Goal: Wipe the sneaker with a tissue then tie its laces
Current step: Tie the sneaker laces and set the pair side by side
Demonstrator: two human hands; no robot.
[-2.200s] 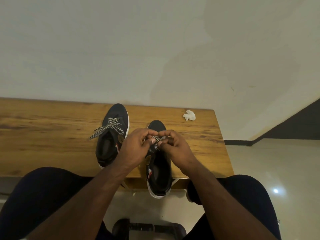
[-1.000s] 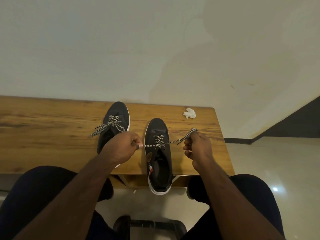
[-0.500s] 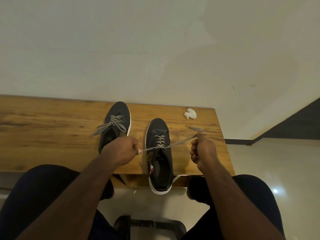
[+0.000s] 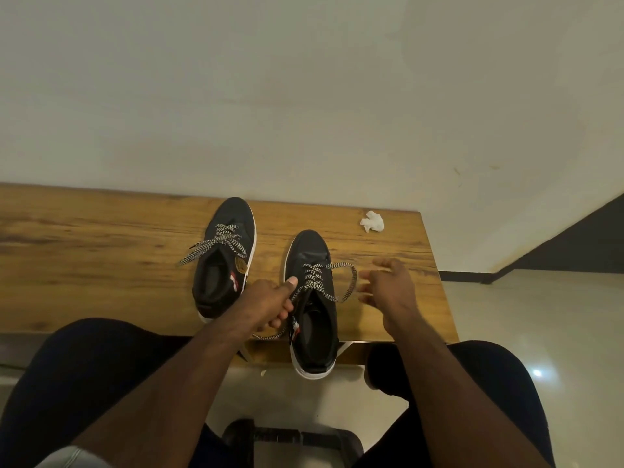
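Observation:
Two black sneakers with white soles stand on a wooden table (image 4: 101, 265). The right sneaker (image 4: 312, 309) hangs its heel over the front edge. Its black-and-white lace (image 4: 347, 282) curls in a loose loop on the right side. My left hand (image 4: 270, 304) grips the left lace end beside the sneaker's tongue, thumb up. My right hand (image 4: 388, 287) hovers open just right of the loop, fingers spread and blurred, holding nothing. The left sneaker (image 4: 224, 256) stands further back with its laces loose. A crumpled white tissue (image 4: 372, 221) lies at the table's far right corner.
A pale wall rises right behind the table. The table's right edge drops to a glossy tiled floor (image 4: 540, 315). My knees in dark trousers sit below the front edge, with a dark object (image 4: 290, 437) on the floor between them.
Both hands were pulling the lace ends taut to either side. Now my right hand has let go of its end, which has fallen into a loop; the left hand has drawn closer to the sneaker.

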